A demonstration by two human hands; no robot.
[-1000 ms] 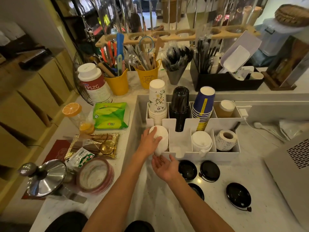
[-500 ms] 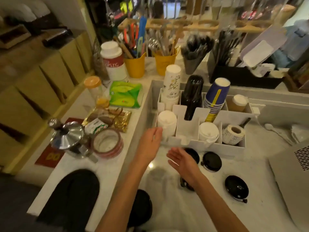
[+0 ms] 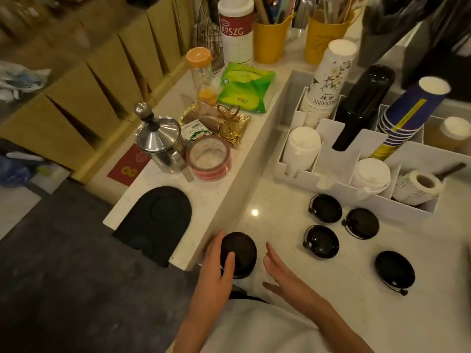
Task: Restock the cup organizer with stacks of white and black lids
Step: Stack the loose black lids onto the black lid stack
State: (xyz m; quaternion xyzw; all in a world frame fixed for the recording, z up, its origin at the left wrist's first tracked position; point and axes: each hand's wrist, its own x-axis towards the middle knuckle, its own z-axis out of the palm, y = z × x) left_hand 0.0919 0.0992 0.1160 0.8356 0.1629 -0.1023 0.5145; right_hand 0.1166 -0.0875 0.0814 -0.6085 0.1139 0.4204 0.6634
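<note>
— So where is the left hand [image 3: 216, 261] sitting right now?

— Its fingers [image 3: 229, 263] are curling over a stack of black lids [image 3: 238, 253] at the near edge of the counter [image 3: 280, 225], thumb on one side, the rest draped over the top. I am reading that as a grip just closing. The right hand [image 3: 283, 273] is hovering just beside the stack, fingers spread wide and holding nothing.

— What is worrying you?

— The stack is resting right at the corner, beside the step up to the raised ledge [image 3: 204, 207]. Lifting with a loose one-handed hold, I am guessing the lower lids could slide out and drop to the floor [image 3: 63, 250]. Four loose black lids [image 3: 325, 208] are lying beyond the right hand and could get swept aside.

— And the destination?

— The white cup organizer [image 3: 331, 179] is standing well beyond both hands, white lids [image 3: 302, 146] already filling a front slot.

— The surroundings?

— Pale speckled stone, glossy under warm light, crowded: a steel jug [image 3: 160, 143], a tape roll [image 3: 209, 159], and a black mat [image 3: 158, 222] are crowding the ledge.
</note>
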